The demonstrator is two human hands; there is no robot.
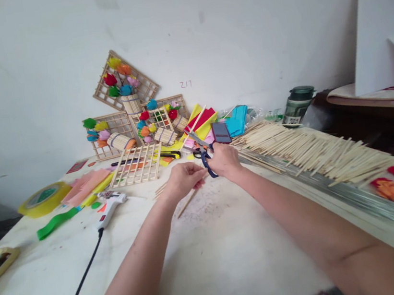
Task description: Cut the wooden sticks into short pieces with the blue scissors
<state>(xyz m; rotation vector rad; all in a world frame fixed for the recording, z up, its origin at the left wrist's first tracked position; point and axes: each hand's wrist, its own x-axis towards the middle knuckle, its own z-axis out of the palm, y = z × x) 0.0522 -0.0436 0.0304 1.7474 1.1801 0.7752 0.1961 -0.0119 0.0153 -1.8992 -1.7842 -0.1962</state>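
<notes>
My right hand (224,158) is closed round the dark blue handles of a pair of scissors (200,140), whose grey blades point up and away to the left. Close beside it, the fingers of my left hand (185,180) are pinched together near a scissors loop. What lies between those fingertips is too small to make out. Just below the hands a thin wooden stick (186,204) slants across the white tabletop (233,259). A small lattice of sticks (137,165) lies beyond my left hand.
A hot glue gun (110,211) with a black cord and a tape roll (45,199) are at left. Many loose sticks (321,153) spread over the right side. Lattice panels with paper flowers (124,77) lean on the back wall. A dark jar (298,104) stands behind.
</notes>
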